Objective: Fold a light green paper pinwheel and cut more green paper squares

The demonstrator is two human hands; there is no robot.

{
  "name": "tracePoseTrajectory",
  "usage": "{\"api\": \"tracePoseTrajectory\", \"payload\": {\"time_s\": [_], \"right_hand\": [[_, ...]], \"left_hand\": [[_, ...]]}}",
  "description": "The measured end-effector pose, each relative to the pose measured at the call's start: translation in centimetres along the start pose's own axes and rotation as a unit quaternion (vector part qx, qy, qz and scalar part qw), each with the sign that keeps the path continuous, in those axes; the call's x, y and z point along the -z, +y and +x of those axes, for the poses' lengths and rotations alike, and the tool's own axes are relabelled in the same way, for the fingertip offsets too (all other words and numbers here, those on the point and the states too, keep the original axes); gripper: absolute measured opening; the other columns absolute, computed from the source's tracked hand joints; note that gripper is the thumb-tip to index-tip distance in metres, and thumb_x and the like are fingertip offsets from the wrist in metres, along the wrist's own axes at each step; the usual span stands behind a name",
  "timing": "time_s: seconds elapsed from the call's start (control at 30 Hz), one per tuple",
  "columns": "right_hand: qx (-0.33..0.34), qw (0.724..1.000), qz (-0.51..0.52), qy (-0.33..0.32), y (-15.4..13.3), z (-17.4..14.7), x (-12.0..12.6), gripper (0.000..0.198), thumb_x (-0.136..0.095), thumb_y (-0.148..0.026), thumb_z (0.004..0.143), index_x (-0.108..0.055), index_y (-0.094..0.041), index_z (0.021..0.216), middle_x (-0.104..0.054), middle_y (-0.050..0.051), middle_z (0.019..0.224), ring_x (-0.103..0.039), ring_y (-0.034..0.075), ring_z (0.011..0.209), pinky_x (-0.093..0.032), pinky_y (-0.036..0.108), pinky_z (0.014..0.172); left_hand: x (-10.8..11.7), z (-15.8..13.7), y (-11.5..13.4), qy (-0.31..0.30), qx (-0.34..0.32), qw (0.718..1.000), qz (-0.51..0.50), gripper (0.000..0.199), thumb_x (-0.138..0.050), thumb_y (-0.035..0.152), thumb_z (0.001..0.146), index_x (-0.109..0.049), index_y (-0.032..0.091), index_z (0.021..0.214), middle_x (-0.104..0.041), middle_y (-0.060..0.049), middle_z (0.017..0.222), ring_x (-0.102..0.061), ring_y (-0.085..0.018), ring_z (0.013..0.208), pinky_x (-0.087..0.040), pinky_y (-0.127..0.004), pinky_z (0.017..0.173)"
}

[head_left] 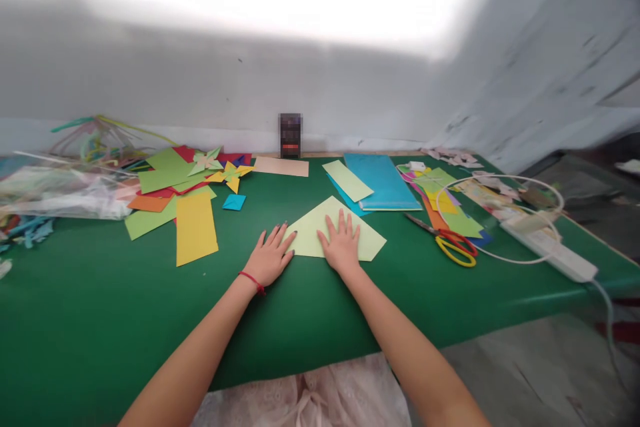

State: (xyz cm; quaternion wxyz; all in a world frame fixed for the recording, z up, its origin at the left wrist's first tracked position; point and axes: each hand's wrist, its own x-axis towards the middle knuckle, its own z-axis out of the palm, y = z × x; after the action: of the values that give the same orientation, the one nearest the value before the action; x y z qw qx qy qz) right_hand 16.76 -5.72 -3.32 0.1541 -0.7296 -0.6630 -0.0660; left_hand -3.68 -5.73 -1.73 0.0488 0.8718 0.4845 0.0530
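A pale green sheet of paper (311, 230), folded to a point at the far side, lies flat on the green table (310, 320). My left hand (269, 259) rests at its left corner with the fingers spread, the fingertips on the paper's edge. On the middle of the sheet my right hand (341, 243) is laid flat, fingers apart. Neither hand grips anything. Beyond the sheet lie a pale green paper strip (349, 180) and a blue pack of paper (383, 180). A small blue folded paper (234, 202) is farther left.
Scissors (447, 240) with red and yellow handles lie right of the sheet, near a white power strip (550, 247) and its looped cable. Yellow paper (197, 228), a yellow paper star (231, 176) and plastic bags (75, 193) are at left. A dark blurred object (291, 135) stands by the wall.
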Motion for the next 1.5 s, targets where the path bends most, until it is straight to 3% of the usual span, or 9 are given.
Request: {"api": "tracePoseTrajectory", "payload": {"time_s": [0.23,0.5,0.63,0.87,0.97,1.1,1.23,1.37,1.5], "right_hand": [[-0.091,0.996,-0.019,-0.01,4.8,-0.7,0.7,0.055,-0.024,-0.051,0.089,-0.035,-0.023,0.135,-0.014,0.014,0.147,-0.008,0.032,0.133,-0.008,0.053,0.102],[-0.148,0.988,0.031,0.026,5.0,0.1,0.7,0.052,-0.026,-0.048,0.089,-0.045,-0.019,0.129,-0.021,0.015,0.144,-0.015,0.032,0.132,-0.017,0.05,0.102],[-0.175,0.977,0.097,0.073,5.6,0.6,0.8,0.052,-0.027,-0.047,0.089,-0.048,-0.016,0.125,-0.025,0.015,0.143,-0.017,0.031,0.131,-0.021,0.048,0.101],[-0.196,0.928,0.262,0.178,6.7,0.9,2.2,0.052,-0.021,-0.047,0.089,-0.053,-0.013,0.11,-0.033,0.017,0.137,-0.027,0.027,0.128,-0.03,0.041,0.098],[-0.214,0.884,0.359,0.209,7.1,1.0,2.5,0.047,-0.026,-0.049,0.087,-0.054,-0.016,0.106,-0.034,0.016,0.136,-0.03,0.025,0.126,-0.033,0.038,0.095],[-0.26,0.838,0.433,0.207,8.0,1.2,1.8,0.051,-0.022,-0.054,0.086,-0.051,-0.016,0.105,-0.041,0.016,0.127,-0.046,0.024,0.112,-0.047,0.033,0.074],[-0.298,0.803,0.48,0.191,8.7,1.5,0.8,0.053,-0.018,-0.054,0.085,-0.049,-0.017,0.104,-0.055,0.012,0.107,-0.059,0.019,0.089,-0.047,0.027,0.059],[-0.299,0.796,0.495,0.181,8.8,1.6,1.0,0.053,-0.026,-0.056,0.082,-0.055,-0.016,0.099,-0.06,0.008,0.096,-0.058,0.018,0.078,-0.044,0.028,0.063],[-0.251,0.811,0.512,0.135,8.0,1.6,1.8,0.053,-0.037,-0.06,0.078,-0.062,-0.015,0.092,-0.062,0.005,0.081,-0.056,0.018,0.074,-0.041,0.028,0.063]], "left_hand": [[-0.1,-0.1,-0.1,0.003,0.004,1.0,-0.013,0.051,-0.023,0.044,0.09,-0.026,0.028,0.138,-0.017,-0.005,0.147,-0.016,-0.024,0.134,-0.013,-0.046,0.106],[0.1,-0.3,-0.7,-0.006,-0.02,0.999,-0.044,0.061,-0.029,0.057,0.084,-0.024,0.029,0.138,-0.015,-0.006,0.148,-0.013,-0.026,0.135,-0.011,-0.047,0.106],[0.2,-0.2,-0.8,0.025,-0.022,0.998,-0.061,0.057,-0.036,0.053,0.083,-0.034,0.027,0.134,-0.026,-0.009,0.145,-0.022,-0.027,0.132,-0.017,-0.049,0.104],[1.8,0.1,-1.4,0.075,-0.072,0.991,-0.082,0.032,-0.051,0.041,0.08,-0.055,0.019,0.103,-0.054,-0.008,0.115,-0.049,-0.021,0.108,-0.037,-0.037,0.094],[2.3,0.1,-1.3,0.07,-0.104,0.989,-0.081,0.021,-0.043,0.035,0.086,-0.057,0.02,0.092,-0.059,-0.007,0.101,-0.056,-0.018,0.089,-0.043,-0.032,0.081],[2.3,0.0,-1.0,0.072,-0.128,0.987,-0.073,0.027,-0.033,0.026,0.09,-0.059,0.02,0.085,-0.06,-0.007,0.091,-0.057,-0.017,0.082,-0.042,-0.032,0.079],[2.2,0.1,-1.1,0.079,-0.13,0.986,-0.075,0.024,-0.036,0.029,0.089,-0.058,0.02,0.092,-0.06,-0.007,0.095,-0.057,-0.017,0.083,-0.043,-0.03,0.073],[2.0,0.0,-1.3,0.084,-0.132,0.984,-0.085,0.023,-0.043,0.033,0.087,-0.058,0.02,0.099,-0.06,-0.006,0.099,-0.057,-0.018,0.089,-0.044,-0.03,0.077],[2.1,-0.1,-1.2,0.093,-0.124,0.983,-0.098,0.023,-0.044,0.034,0.086,-0.059,0.021,0.098,-0.06,-0.006,0.1,-0.056,-0.017,0.093,-0.042,-0.032,0.085]]}}
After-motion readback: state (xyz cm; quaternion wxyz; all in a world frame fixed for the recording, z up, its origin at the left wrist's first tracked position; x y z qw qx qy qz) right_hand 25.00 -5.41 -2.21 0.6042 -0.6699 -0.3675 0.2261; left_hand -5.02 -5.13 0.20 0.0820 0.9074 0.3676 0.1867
